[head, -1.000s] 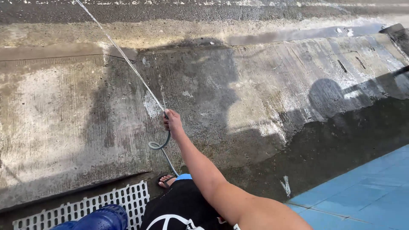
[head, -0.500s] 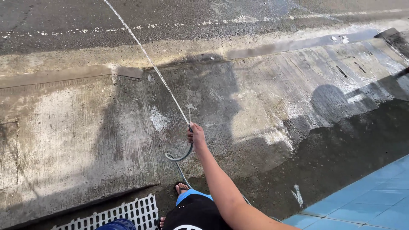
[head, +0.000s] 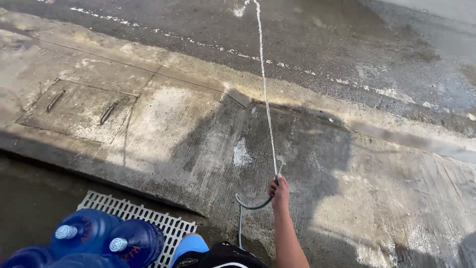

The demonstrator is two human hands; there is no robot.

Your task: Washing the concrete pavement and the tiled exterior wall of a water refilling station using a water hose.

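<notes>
My right hand is stretched out low over a wet concrete ramp and is closed around the end of a thin grey hose. The hose loops under the hand and runs back down toward my legs. A narrow jet of water shoots from the hose end, up and away across the ramp onto the asphalt road, where it splashes at the top edge. My left hand is out of sight.
Several blue water jugs with white caps stand at the bottom left beside a white drain grate. A concrete cover slab with two metal handles is set in the ramp at left. My sandalled foot shows below.
The view has swung left, bringing the cover slab, grate and jugs into sight. My right hand keeps its hold on the hose, and the jet now reaches farther onto the road.
</notes>
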